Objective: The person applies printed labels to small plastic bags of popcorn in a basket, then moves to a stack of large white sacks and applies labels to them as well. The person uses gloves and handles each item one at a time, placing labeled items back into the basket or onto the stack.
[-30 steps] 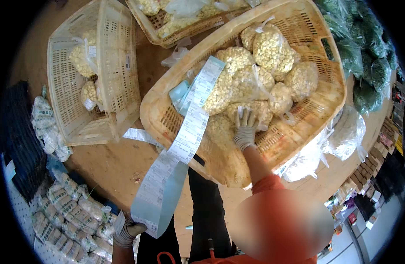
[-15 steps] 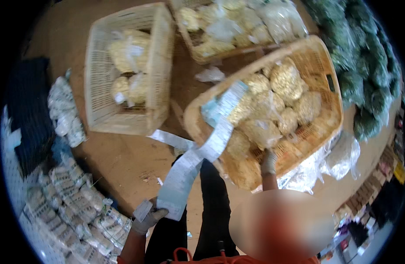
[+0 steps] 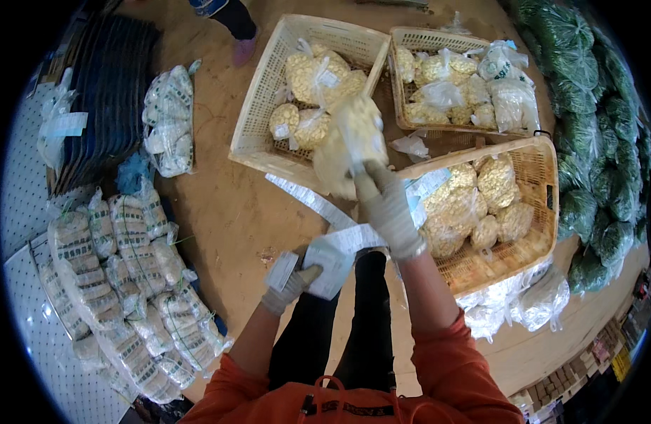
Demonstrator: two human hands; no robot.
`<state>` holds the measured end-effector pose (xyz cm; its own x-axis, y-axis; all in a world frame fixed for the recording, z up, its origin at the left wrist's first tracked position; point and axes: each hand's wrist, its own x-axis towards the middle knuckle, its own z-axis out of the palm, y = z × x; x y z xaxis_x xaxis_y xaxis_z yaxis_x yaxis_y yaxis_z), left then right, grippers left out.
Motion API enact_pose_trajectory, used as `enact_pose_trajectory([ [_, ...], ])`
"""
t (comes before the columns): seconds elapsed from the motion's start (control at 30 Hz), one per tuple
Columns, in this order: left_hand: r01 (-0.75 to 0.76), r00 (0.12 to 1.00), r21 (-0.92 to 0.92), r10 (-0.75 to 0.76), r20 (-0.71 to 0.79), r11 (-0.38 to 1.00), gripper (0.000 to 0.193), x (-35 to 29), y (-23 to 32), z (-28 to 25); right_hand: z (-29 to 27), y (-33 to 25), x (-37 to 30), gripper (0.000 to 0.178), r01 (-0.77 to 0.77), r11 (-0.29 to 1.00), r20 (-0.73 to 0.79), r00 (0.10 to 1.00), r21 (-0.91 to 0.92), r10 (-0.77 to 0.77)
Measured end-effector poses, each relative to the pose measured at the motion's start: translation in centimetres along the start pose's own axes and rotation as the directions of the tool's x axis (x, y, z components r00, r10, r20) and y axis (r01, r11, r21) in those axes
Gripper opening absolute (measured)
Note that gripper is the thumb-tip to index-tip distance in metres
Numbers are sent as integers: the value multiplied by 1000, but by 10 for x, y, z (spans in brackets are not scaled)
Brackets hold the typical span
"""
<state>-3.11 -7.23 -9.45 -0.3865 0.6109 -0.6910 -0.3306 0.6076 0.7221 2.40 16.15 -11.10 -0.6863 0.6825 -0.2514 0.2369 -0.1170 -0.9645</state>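
My gloved right hand (image 3: 385, 201) grips the gathered neck of a clear bag of peeled garlic cloves (image 3: 350, 138). The bag hangs, smeared by motion, over the near right corner of the left cream crate (image 3: 258, 145). In my gloved left hand (image 3: 294, 286) is a long strip of paper labels (image 3: 329, 268), pinched under the thumb. Its free part trails up past the right wrist and off to the left. A small white label (image 3: 282, 271) sits on the back of that hand. More garlic bags (image 3: 449, 205) lie in the orange-brown crate (image 3: 544, 177) on the right.
Behind stands another crate (image 3: 456, 127) of bagged goods. Green bundles in plastic (image 3: 580, 162) line the right side. At left are wrapped packs (image 3: 135, 275) and dark stacked crates (image 3: 110, 92). Another person's leg (image 3: 237, 21) shows at the top. Clear plastic bags (image 3: 537, 300) lie by the orange-brown crate.
My right hand has moved up and left from the orange-brown crate, carrying a garlic bag to the cream crate. The left hand still holds the label strip, now more bunched; the view has shifted.
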Motion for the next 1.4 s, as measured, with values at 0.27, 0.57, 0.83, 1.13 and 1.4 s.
enact_pose_trajectory([
  [0.27,-216,976,-146,210,-58,965,40,21,33,23,-35,-23,-63,30,-457,887,246,868,61,431],
  [0.57,-134,945,219,58,323,966,52,26,59,59,-69,20,-116,20,-465,781,80,875,417,478],
  [0.83,-358,905,538,141,401,763,27,35,54,121,-125,29,-133,24,-2,989,222,974,-149,35],
  [1.13,-189,828,601,-203,523,777,35,56,9,130,-371,396,-217,27,-489,857,-629,617,164,473],
  [1.4,181,775,567,-472,421,804,43,74,-13,125,-356,463,-119,73,-835,355,-809,523,-421,269],
])
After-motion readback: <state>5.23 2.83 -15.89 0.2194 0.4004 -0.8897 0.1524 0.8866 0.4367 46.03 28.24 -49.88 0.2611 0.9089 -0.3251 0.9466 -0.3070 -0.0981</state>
